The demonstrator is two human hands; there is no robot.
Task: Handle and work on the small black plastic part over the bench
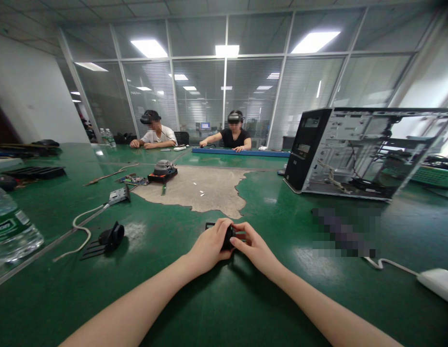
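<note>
Both of my hands meet around a small black part low over the green table, in the middle of the head view. My left hand wraps over its left side and top. My right hand has its fingertips and thumb pressed on the part's right side. Much of the part is hidden by the fingers, and a black slotted edge sticks out beyond the left hand. A similar black piece with prongs lies on the table to the left.
A water bottle stands at the left edge. An open computer case is at the right. A white power strip lies with its cord front right. Beyond are a heatsink fan, a metal bracket and two people across the green table.
</note>
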